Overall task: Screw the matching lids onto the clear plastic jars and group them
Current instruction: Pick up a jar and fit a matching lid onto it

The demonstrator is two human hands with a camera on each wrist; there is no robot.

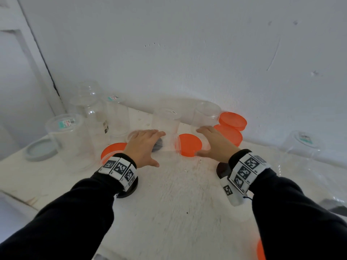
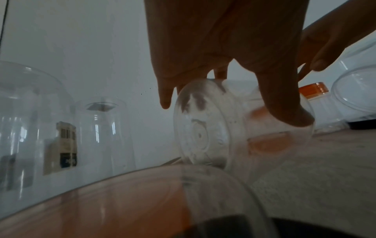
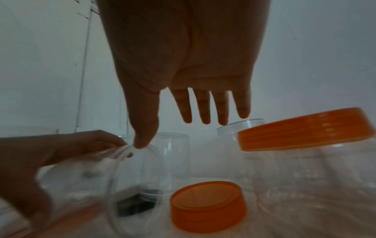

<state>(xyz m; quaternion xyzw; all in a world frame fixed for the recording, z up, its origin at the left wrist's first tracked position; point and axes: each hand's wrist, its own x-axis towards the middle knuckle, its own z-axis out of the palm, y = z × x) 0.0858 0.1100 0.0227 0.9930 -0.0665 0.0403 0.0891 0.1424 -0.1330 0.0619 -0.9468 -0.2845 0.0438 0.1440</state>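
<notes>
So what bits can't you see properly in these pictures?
- Left hand: in the head view, its fingertips are lost behind the clear jar; whether the grip is firm is unclear.
- Black object: mostly hidden by the right wrist band.
- Orange lid: cut off by the bottom edge and the sleeve.
- Jar labels: print too small to read.
- Right hand: dark against the light in the right wrist view.
</notes>
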